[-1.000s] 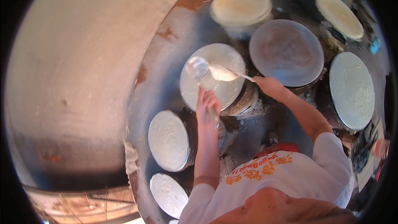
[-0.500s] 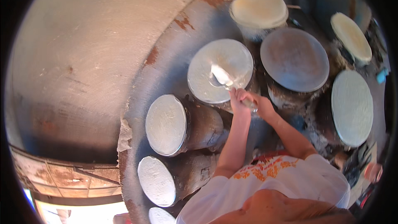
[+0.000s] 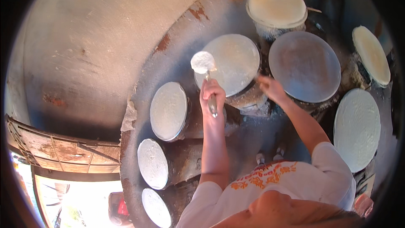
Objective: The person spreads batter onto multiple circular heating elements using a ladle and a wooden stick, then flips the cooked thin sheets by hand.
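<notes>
My left hand (image 3: 212, 92) is closed round the handle of a ladle (image 3: 213, 106). White batter (image 3: 203, 61) covers the ladle's round bowl, which is over the left rim of a round griddle (image 3: 236, 61) coated with a pale layer. My right hand (image 3: 272, 88) holds nothing. Its fingers are apart and stretched toward that griddle's right edge, slightly blurred. Just beyond it, to the right, lies a bare grey-brown griddle (image 3: 304, 66).
Left of me stand more griddles with white batter layers (image 3: 168, 111) (image 3: 153, 164) (image 3: 156, 208). At the far side is a griddle with a yellowish sheet (image 3: 277, 8); others (image 3: 371, 56) (image 3: 357, 130) stand right. A curved, rusty-patched ledge (image 3: 145, 80) runs along the left.
My hands have parted. The left has carried the ladle leftward, its bowl now turned up beside the griddle's left rim; the right has let go and moved right. The view has shifted slightly.
</notes>
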A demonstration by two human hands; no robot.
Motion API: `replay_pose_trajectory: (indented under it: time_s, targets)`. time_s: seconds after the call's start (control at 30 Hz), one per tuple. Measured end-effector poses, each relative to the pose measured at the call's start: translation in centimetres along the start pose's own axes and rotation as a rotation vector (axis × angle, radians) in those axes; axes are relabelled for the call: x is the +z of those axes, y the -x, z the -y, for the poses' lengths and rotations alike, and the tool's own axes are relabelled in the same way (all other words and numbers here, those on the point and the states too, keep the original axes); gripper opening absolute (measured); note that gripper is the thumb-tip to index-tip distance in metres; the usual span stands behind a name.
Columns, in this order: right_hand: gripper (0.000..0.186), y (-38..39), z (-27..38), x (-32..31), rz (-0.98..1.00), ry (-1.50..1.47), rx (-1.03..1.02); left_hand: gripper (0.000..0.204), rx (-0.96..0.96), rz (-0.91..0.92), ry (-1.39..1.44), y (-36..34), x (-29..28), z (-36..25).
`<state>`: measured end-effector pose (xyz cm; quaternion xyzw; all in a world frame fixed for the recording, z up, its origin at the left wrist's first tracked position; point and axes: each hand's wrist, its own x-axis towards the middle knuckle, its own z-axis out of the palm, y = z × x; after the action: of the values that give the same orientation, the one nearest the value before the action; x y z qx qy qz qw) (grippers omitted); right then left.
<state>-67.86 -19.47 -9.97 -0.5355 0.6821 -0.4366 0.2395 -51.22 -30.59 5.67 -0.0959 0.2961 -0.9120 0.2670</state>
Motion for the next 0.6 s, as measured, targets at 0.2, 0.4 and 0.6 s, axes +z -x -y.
replay_pose_trajectory:
  time_s: [0.2,0.4,0.6]
  targets:
    - [0.038,13.3,-0.1,-1.6,-0.061,-0.075,0.061,0.026,-0.151,0.023,-0.782,1.7,-5.0,7.7]
    - [0.041,20.6,-2.5,-13.3,-0.835,-0.561,0.583,0.029,-0.736,-0.218,-0.077,-3.9,-11.0,14.5]
    - [0.044,20.0,-8.1,-14.1,-1.11,-0.689,0.599,0.032,-0.906,-0.53,-0.113,-11.0,-21.0,17.9]
